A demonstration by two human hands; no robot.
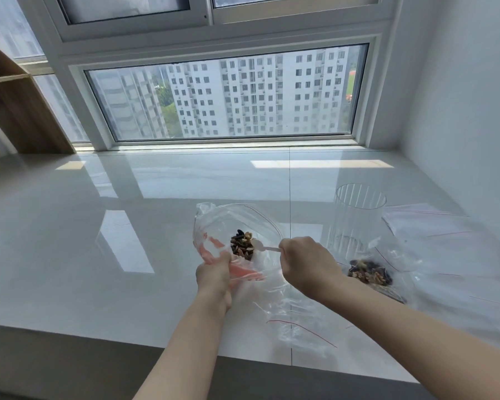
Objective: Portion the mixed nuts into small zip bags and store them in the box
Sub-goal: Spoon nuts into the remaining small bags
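Note:
My left hand (215, 274) grips the lower part of a clear zip bag (234, 223) and holds it up with its mouth open. A small heap of mixed nuts (242, 245) lies inside it. My right hand (306, 262) pinches the handle of a small white spoon (264, 247), whose bowl reaches into the bag beside the nuts. To the right, a second clear bag (393, 264) lies on the counter with more mixed nuts (370, 273) in it. A clear ribbed plastic box (355, 215) stands upright and open just behind that bag.
Several empty zip bags with red lines lie flat: a stack (451, 235) at the right and one (300, 324) near the counter's front edge. The glossy white counter (98, 226) runs back to a window. A wooden shelf (15, 111) stands at far left, and a white wall closes off the right side.

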